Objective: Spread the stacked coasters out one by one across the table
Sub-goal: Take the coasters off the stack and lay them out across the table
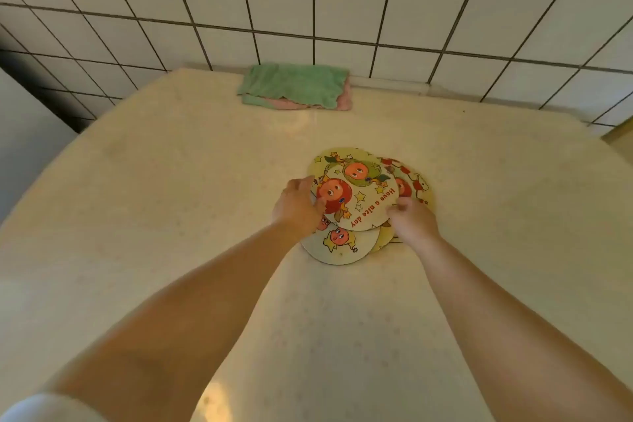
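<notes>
Coasters [356, 192] heaped in a loose, overlapping pile on the desk [171, 199], well in front of the green cloth [294, 84] by the tiled wall [342, 3]. Top coaster [359, 197], printed "Have a nice day", held from both sides: left hand [296, 205] at its left rim, right hand [412, 219] at its near-right rim. Both grips closed on that top coaster, fingertips pinching its edge. None yet laid out apart from the pile, so likely the very first step: freeing the top one. Next move calls for lifting or sliding that single coaster clear without dragging the ones beneath, then setting it on bare desk well away from the pile.
</notes>
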